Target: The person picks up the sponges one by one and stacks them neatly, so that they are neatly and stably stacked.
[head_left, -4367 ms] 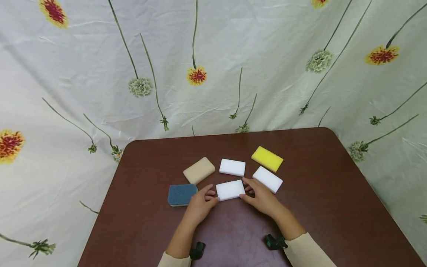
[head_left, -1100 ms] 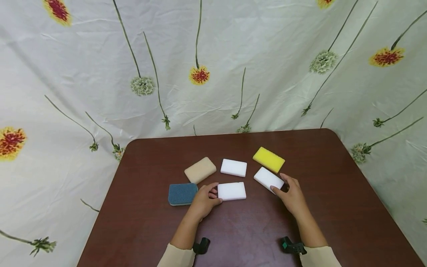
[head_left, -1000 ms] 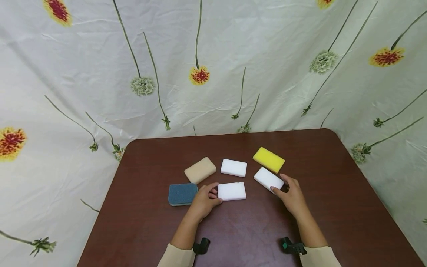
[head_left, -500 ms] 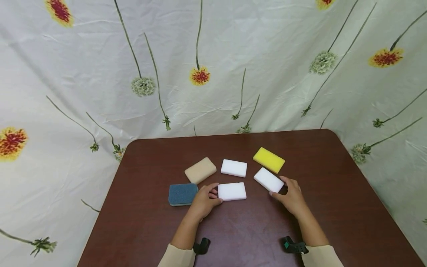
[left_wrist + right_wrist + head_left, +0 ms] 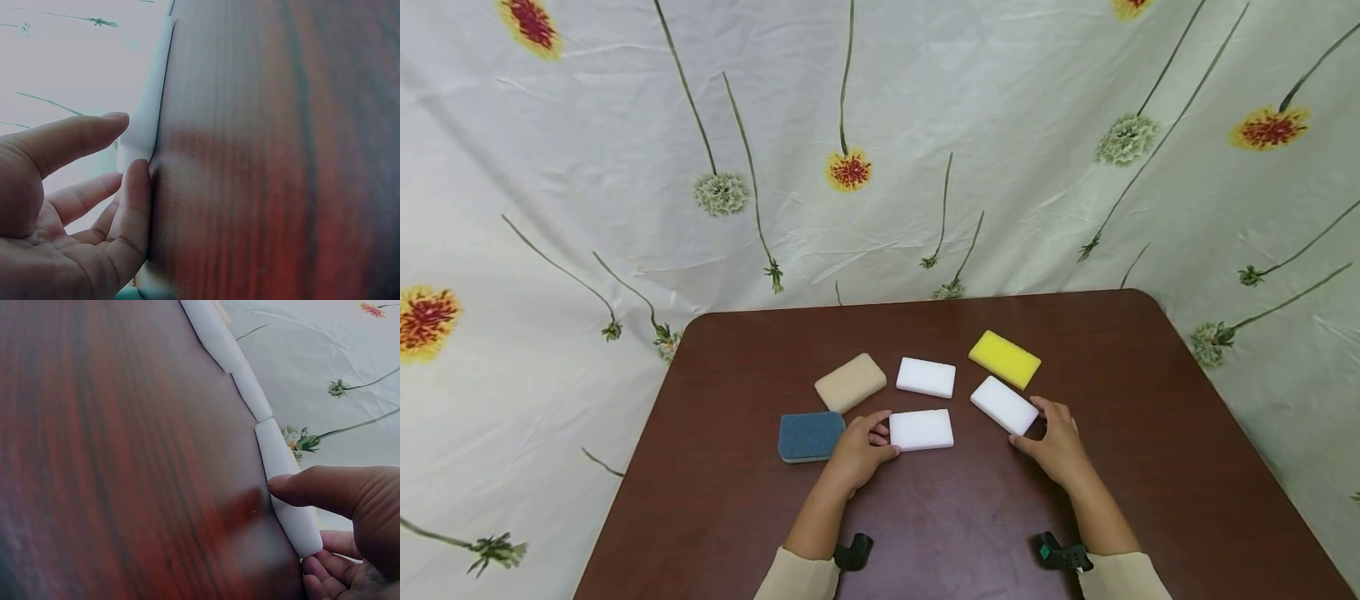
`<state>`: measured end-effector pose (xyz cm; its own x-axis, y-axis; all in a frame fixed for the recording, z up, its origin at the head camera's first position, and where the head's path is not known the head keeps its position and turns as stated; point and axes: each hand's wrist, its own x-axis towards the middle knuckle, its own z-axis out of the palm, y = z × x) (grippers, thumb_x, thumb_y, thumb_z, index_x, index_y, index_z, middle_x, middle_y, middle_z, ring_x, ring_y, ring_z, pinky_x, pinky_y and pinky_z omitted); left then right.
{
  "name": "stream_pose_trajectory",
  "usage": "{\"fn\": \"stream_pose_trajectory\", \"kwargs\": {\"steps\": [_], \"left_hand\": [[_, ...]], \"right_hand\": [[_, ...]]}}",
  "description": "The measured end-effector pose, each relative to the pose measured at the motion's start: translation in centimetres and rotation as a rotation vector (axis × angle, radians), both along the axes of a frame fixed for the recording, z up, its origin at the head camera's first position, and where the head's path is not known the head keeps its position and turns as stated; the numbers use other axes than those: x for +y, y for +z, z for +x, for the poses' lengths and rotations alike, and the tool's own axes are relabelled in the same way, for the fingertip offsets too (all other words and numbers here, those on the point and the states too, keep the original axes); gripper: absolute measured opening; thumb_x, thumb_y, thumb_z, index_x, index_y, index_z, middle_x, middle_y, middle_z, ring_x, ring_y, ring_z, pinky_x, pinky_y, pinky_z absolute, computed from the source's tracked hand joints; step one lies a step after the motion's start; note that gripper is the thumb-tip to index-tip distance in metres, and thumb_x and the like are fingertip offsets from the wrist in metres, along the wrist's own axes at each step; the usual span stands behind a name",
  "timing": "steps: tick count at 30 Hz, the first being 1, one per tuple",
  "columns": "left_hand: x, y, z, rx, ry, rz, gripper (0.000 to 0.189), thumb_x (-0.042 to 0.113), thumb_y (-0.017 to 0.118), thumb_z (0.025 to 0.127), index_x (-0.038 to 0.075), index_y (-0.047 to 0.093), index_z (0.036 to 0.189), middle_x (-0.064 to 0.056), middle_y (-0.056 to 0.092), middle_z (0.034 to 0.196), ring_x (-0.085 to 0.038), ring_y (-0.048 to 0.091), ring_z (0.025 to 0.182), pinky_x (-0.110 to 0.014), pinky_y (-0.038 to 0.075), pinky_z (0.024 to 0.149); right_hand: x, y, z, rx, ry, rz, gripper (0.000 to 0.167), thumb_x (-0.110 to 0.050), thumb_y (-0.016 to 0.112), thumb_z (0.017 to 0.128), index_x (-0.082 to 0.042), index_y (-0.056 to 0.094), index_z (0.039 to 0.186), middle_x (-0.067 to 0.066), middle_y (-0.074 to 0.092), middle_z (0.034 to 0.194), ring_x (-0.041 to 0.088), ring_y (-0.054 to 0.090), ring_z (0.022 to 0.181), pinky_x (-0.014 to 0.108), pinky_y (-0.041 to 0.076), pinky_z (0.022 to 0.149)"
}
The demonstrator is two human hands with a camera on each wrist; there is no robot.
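Several block-shaped sponges lie flat on the table. The left hand (image 5: 859,454) rests at the left end of the front white sponge (image 5: 922,430), thumb by the near corner and forefinger by the far one. In the left wrist view its fingers (image 5: 132,200) look loosely bent at that sponge's end. The right hand (image 5: 1057,442) spans the outer end of the tilted right white sponge (image 5: 1003,405). Its thumb (image 5: 312,486) overlaps that sponge's side in the right wrist view. A third white sponge (image 5: 926,377) lies behind the front one.
A blue sponge (image 5: 811,437) lies next to the left hand, with a beige sponge (image 5: 850,383) behind it. A yellow sponge (image 5: 1004,360) sits behind the right white one. The dark wooden table (image 5: 722,517) ends at a flower-printed curtain (image 5: 1000,100).
From the front white sponge, the right hand has moved right to the tilted white sponge. Its thumb has since slid from that sponge's top to its near edge. The left hand stays put.
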<state>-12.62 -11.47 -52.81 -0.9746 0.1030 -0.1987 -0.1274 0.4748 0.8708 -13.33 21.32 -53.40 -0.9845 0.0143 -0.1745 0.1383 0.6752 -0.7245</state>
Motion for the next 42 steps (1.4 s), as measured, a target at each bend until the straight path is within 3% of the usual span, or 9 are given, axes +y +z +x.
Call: {"fn": "stream_pose_trajectory", "kwargs": {"steps": [10,21,26,30,42], "left_hand": [[-0.1,-0.2,0.0,0.018,-0.001,0.014,0.062,0.003,0.08,0.082,0.002,0.057,0.14,-0.014,0.061,0.109,-0.018,0.062,0.091,-0.026,0.05,0.073],[-0.1,-0.2,-0.1,0.024,-0.012,0.019,0.063,0.002,0.08,0.082,0.0,0.057,0.14,-0.015,0.06,0.109,-0.019,0.062,0.092,-0.028,0.05,0.073],[-0.2,-0.2,-0.1,0.008,-0.009,0.002,0.063,0.004,0.08,0.083,0.003,0.057,0.141,-0.014,0.061,0.11,-0.017,0.062,0.092,-0.026,0.049,0.074],[-0.2,-0.2,-0.1,0.017,-0.014,0.003,0.063,0.005,0.079,0.083,0.002,0.057,0.141,-0.014,0.06,0.11,-0.017,0.062,0.092,-0.026,0.05,0.074],[-0.2,-0.2,-0.1,-0.018,-0.005,0.044,0.068,0.004,0.082,0.08,0.006,0.057,0.143,-0.015,0.059,0.11,-0.02,0.06,0.094,-0.031,0.05,0.076]], "right_hand": [[0.0,0.0,0.0,-0.007,-0.018,-0.015,0.069,-0.019,0.077,0.089,0.001,0.043,0.145,0.027,0.035,0.147,0.044,0.034,0.135,0.059,0.035,0.108],[0.5,-0.7,-0.1,0.011,-0.042,-0.127,0.073,-0.028,0.078,0.09,-0.009,0.042,0.151,0.021,0.038,0.148,0.039,0.041,0.136,0.057,0.039,0.109],[0.4,-0.5,0.0,0.019,-0.042,-0.18,0.075,-0.031,0.079,0.089,-0.007,0.041,0.15,0.021,0.04,0.148,0.038,0.041,0.138,0.055,0.036,0.113],[0.2,-0.4,0.1,0.041,-0.031,-0.191,0.072,-0.031,0.08,0.088,-0.004,0.045,0.146,0.02,0.044,0.146,0.038,0.043,0.137,0.055,0.036,0.114],[-1.3,-0.3,0.1,0.118,0.06,-0.216,0.066,-0.025,0.081,0.087,-0.011,0.05,0.144,0.016,0.051,0.14,0.036,0.052,0.131,0.053,0.042,0.109]]}}
